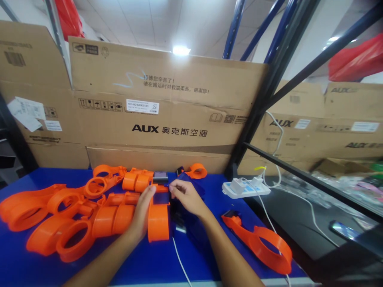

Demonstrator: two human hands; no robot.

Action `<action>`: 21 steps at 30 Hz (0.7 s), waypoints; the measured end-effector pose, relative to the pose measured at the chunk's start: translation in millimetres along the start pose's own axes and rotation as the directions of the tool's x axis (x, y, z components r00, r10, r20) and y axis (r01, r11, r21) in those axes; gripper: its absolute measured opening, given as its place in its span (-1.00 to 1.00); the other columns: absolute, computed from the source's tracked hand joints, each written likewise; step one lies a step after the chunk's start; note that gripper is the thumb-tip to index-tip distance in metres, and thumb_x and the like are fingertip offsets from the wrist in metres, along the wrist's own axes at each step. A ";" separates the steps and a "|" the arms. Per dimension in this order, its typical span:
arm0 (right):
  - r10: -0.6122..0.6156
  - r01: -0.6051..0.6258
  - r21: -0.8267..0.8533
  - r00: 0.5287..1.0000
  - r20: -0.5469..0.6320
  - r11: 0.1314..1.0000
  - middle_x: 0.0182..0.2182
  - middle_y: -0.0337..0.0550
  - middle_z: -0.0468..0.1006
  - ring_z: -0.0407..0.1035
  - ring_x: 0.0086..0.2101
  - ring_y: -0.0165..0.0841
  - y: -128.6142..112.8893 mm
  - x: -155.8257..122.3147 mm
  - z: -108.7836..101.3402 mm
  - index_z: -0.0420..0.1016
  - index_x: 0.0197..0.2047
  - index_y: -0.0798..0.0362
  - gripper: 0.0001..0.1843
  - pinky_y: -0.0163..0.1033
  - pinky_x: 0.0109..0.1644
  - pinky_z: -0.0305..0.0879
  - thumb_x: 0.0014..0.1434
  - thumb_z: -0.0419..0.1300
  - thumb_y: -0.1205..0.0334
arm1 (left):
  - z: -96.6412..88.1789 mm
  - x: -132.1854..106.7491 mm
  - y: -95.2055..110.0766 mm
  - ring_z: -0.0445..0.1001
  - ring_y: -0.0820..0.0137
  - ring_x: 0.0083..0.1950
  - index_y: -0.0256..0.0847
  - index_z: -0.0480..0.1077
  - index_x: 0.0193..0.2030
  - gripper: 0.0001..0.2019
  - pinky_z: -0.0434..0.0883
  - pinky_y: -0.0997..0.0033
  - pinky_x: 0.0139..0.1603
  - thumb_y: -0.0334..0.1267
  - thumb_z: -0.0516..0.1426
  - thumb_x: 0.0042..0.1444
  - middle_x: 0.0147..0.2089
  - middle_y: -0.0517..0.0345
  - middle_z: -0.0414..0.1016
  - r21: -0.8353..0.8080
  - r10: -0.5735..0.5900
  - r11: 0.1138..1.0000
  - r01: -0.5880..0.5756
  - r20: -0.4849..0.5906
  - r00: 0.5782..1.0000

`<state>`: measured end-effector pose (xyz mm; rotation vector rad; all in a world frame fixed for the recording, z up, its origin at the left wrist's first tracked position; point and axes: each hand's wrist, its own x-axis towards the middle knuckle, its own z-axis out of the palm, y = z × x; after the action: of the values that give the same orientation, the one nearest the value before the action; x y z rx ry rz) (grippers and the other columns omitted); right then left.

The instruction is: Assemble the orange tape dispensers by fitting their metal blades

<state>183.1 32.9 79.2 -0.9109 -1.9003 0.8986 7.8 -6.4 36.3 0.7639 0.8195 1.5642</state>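
Note:
My left hand (143, 213) is closed on an orange tape dispenser (158, 222), whose round hub hangs down beside my fingers. At the dispenser's far right end, my right hand (185, 195) has its fingertips pinched together; whatever small piece they hold is hidden. Below that hand lies dark blue material (193, 227) with a dark object partly under it. Several more orange tape dispensers (72, 237) are piled on the blue table (125, 265) to my left. A single dispenser with a dark end (269, 247) rests at the right, and another (197, 171) at the back.
Large cardboard panels (176, 107) stand behind the table. A black metal post (254, 107) rises at the right, near a white power strip (247, 187) with plugs and cables. A white cable (181, 261) runs to the front edge. A phone (344, 230) lies farther right.

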 end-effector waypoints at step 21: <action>-0.028 0.028 -0.054 0.999 -0.016 0.998 -0.58 -0.32 0.45 0.31 -0.51 -0.41 12.3 -6.8 18.9 0.35 -0.46 0.03 -0.85 -0.35 -0.39 0.19 0.13 0.06 0.35 | 2.2 1.0 4.7 0.59 0.23 -0.11 -0.21 0.56 -0.15 -0.60 0.47 0.35 -0.07 0.03 0.39 -0.02 -0.12 0.07 0.65 -0.035 -0.007 0.999 0.010 0.095 0.995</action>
<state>172.3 28.6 58.7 -0.9184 -1.9265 0.8248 7.1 -5.7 41.5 0.8017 0.7224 1.5191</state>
